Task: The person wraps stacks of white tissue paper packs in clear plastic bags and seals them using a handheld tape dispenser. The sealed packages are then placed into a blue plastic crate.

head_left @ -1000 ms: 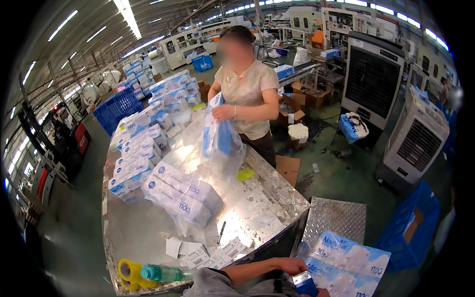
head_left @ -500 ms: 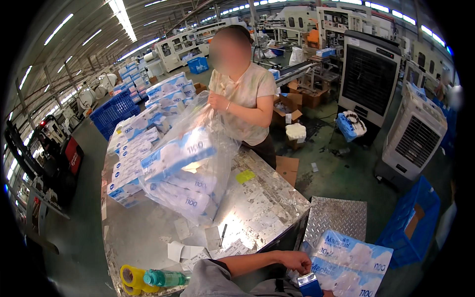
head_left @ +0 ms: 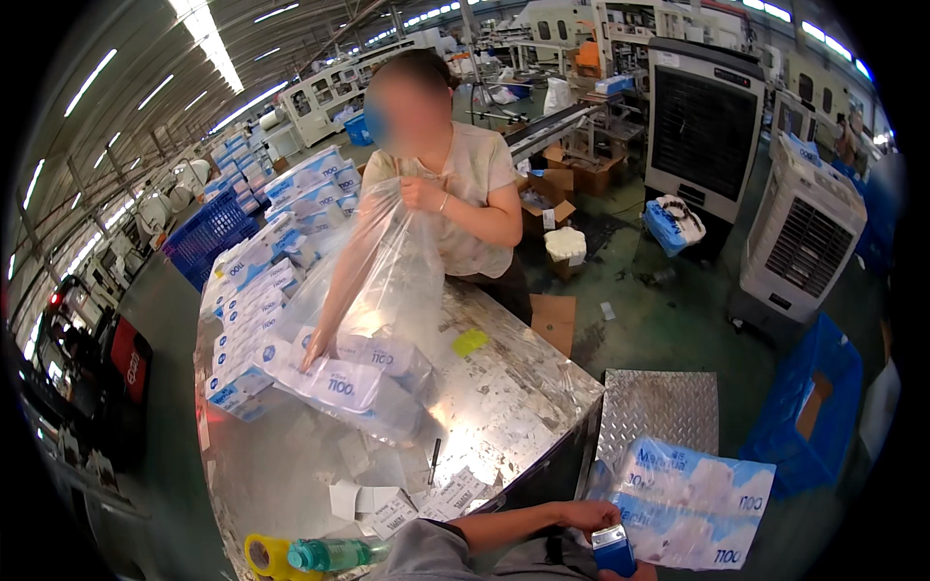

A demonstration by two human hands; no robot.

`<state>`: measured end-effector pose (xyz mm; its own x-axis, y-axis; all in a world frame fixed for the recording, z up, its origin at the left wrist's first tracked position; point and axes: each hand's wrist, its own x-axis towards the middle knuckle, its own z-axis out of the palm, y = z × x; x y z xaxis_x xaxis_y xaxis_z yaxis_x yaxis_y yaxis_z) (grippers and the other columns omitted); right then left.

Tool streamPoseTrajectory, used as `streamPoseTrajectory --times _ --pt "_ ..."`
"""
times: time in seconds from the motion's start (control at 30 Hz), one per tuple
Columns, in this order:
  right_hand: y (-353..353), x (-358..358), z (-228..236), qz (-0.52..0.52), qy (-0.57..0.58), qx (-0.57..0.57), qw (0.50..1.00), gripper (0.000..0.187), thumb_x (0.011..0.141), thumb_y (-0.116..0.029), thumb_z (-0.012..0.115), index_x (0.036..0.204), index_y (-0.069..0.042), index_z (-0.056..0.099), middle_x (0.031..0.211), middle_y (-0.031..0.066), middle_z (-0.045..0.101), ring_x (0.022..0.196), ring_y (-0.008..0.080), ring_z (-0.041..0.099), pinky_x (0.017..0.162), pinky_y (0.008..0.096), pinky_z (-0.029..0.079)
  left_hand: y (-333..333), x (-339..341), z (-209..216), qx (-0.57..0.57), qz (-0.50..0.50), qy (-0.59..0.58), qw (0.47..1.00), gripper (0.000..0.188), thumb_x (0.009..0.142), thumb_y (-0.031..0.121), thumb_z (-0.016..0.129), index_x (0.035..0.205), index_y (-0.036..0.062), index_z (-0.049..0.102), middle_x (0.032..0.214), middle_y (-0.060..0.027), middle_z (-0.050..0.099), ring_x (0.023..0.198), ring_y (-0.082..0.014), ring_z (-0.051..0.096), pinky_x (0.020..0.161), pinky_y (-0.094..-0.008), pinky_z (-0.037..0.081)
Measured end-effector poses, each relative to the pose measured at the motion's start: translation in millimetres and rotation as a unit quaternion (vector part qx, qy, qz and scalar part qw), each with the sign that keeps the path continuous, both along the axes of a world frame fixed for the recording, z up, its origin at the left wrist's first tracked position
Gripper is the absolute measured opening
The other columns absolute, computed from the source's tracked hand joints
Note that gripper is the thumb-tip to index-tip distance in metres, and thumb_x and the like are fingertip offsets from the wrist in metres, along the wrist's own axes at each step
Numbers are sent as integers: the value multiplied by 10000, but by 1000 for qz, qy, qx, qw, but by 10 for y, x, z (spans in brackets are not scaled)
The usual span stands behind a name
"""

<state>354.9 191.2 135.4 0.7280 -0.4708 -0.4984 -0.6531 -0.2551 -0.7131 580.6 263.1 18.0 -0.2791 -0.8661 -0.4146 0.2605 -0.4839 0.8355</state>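
Observation:
My right hand (head_left: 635, 573) shows only in part at the lower edge, closed around a small blue box (head_left: 613, 557) with a silvery top. My left hand (head_left: 589, 518) reaches in from the left, fingers curled against the box's top; what they pinch, if anything, is hidden. Just to the right of both hands lies a large plastic-wrapped blue-and-white bundle (head_left: 693, 508). Across the metal table (head_left: 504, 387), a co-worker holds up a clear plastic bag (head_left: 392, 252) with one hand. The co-worker's other arm reaches down into it, onto white-and-blue tissue packs (head_left: 339, 382).
Stacked tissue packs (head_left: 247, 324) line the table's left side. Near me lie paper slips (head_left: 455, 494), a black pen (head_left: 435, 460), a green bottle (head_left: 334, 554) and yellow tape rolls (head_left: 266, 554). A blue crate (head_left: 809, 416) and air coolers (head_left: 804, 228) stand to the right; a forklift (head_left: 107, 363) is at left.
The co-worker's arm has gone down into the bag, and the pack that was high in it now lies lower. My view has shifted slightly; my hands remain at the blue box.

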Motion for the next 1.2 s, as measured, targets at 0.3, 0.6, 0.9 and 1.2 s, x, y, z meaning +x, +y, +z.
streamPoseTrajectory --times 0.3,0.6,0.9,1.2 --pt "-53 48 67 -23 36 14 999 536 777 -442 749 944 60 660 777 220 669 673 309 649 645 413 495 -137 -70 -424 -146 84 -87 982 96 842 -1 542 914 27 598 700 -21 603 609 -99 589 466 -261 480" --pt "0 97 468 -119 -5 75 990 438 841 -356 711 921 73 669 777 153 678 674 226 611 643 379 478 -395 683 136 -65 154 -64 984 79 896 94 636 884 25 599 712 -62 646 609 -127 647 531 -286 536" --pt "55 84 31 -224 8 138 965 413 836 -454 698 801 -43 703 685 57 693 637 173 676 625 315 514 -669 631 139 -110 140 -249 952 151 949 170 601 933 21 583 745 -71 659 661 -112 629 594 -273 498" --pt "150 167 -42 -315 -68 212 922 438 879 -434 673 884 4 677 741 75 698 670 135 660 646 286 512 -1119 769 313 -160 108 -283 939 100 878 91 692 891 27 616 741 14 625 641 -38 508 590 -213 419"
